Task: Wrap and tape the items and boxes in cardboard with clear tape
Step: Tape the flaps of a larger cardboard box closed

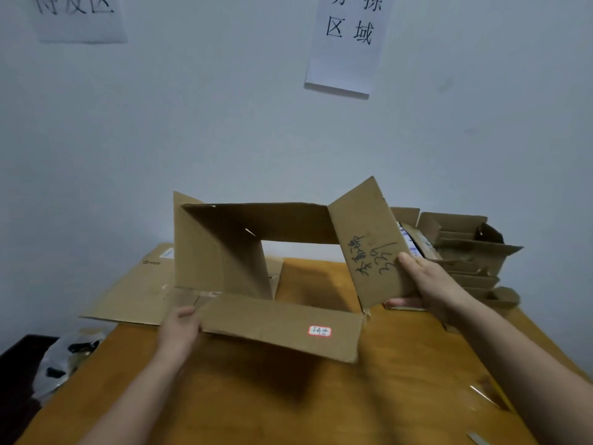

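- The brown corrugated cardboard box (224, 258), open through both ends, hangs just above the orange wooden table (401, 364), probably being squared up for taping.
- The left hand (179, 329) pinches the near flap (279, 326); its fingers are seemingly tucked beneath.
- The right hand (426, 284) clasps the scribbled side flap (372, 245), thumb on top.

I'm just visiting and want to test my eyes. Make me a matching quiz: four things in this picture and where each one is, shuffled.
Things
1. paper sign
2. red-edged sticker
3. right hand
4. flat cardboard sheet

Places
A. lying on the table, left of the held box
B. gripping the handwritten flap
C. stuck on the near flap
D. on the wall

Pairs: 1-D, 2-C, 3-B, 4-A.
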